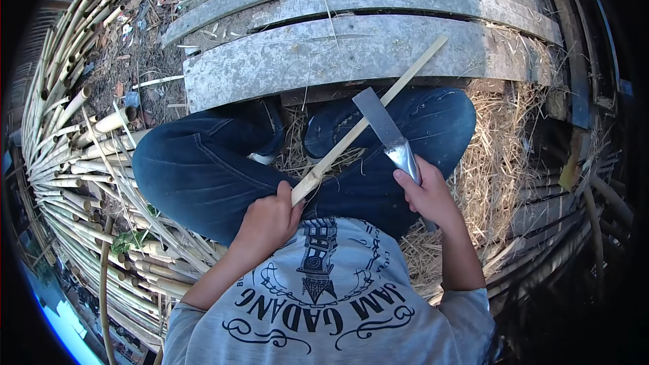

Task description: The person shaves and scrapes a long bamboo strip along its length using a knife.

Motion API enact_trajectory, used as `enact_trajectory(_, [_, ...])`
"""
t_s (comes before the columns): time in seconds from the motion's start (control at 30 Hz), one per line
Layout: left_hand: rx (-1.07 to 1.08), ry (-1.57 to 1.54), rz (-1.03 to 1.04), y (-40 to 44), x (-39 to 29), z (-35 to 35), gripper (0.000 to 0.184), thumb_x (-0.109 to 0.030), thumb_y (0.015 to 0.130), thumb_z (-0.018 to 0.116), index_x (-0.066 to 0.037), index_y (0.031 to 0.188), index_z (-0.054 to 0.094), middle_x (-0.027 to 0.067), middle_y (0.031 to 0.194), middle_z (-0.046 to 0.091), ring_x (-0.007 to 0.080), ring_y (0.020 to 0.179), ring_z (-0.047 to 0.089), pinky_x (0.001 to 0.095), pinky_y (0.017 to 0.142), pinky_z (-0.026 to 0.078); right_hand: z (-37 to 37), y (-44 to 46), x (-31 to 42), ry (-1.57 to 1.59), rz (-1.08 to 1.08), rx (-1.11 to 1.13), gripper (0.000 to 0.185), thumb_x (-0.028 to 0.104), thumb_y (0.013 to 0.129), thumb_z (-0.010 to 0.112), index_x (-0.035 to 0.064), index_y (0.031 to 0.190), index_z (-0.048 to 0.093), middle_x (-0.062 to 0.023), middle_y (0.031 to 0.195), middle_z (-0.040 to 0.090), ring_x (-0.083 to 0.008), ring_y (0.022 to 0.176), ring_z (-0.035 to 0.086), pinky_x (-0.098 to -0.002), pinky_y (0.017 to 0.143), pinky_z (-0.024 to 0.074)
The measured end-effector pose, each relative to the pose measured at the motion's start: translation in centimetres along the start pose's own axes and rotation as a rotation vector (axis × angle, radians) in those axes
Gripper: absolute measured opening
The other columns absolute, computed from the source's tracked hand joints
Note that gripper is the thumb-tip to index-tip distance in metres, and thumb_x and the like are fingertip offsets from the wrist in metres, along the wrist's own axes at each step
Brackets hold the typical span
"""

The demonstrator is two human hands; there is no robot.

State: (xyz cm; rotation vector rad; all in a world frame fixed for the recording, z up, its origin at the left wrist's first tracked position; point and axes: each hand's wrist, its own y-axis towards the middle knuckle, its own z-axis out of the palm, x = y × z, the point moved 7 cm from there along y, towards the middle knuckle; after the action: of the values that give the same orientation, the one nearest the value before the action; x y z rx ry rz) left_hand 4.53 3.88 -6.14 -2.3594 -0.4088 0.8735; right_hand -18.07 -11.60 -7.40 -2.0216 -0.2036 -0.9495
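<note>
My left hand (270, 220) is wrapped round the near end of a split bamboo strip (351, 135), close to my belly. The strip slants up and to the right over my crossed legs, and its far end lies above the grey planks. In my right hand (429, 196) is a knife (380, 120) with a broad flat blade and a shiny metal collar; my fingers are closed on its handle. The blade points up and left, and in this view it overlaps the strip. Whether blade and strip touch, I cannot tell.
Weathered planks (365, 44) form a low platform in front of my knees. Many cut bamboo poles (88, 176) are piled along my left. Straw-like shavings (493, 155) cover the ground at my right. My legs in jeans (209, 155) are folded beneath the strip.
</note>
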Motion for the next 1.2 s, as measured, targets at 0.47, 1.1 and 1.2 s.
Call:
enact_trajectory(0.47, [0.148,-0.221,0.079,0.2,0.0,-1.5,0.032,-0.026,0.095,0.054,0.006,0.095,0.052,0.0255,0.065,0.06,0.0447,0.066,0.061,0.0503,0.062,0.048,-2.0,0.0,-0.1,0.22,0.162,-0.039,0.026,0.027,0.094,0.062,0.0025,0.1,0.056,-0.0029,0.061,0.054,-0.0085,0.045,0.051,-0.0247,0.041,0.041])
enact_trajectory(1.1, [0.01,-0.231,0.04,-0.9,0.5,-1.7,0.02,-0.023,0.098,0.051,-0.003,0.101,0.054,0.0227,0.064,0.058,0.045,0.063,0.058,0.0513,0.056,0.044,-6.2,4.9,0.7,0.133,0.167,-0.128,0.016,0.007,0.088,0.059,0.0008,0.101,0.051,-0.0016,0.058,0.049,-0.0104,0.04,0.05,-0.0262,0.035,0.0408])
enact_trajectory(1.2, [0.042,-0.265,0.032,-0.7,0.5,-1.6,0.022,-0.023,0.098,0.051,-0.001,0.105,0.055,0.0233,0.064,0.058,0.0455,0.064,0.058,0.0512,0.057,0.044,-3.7,3.5,1.0,0.143,0.181,-0.041,0.026,0.003,0.083,0.057,-0.0013,0.108,0.052,-0.0019,0.059,0.049,-0.0109,0.04,0.05,-0.0282,0.037,0.0422])
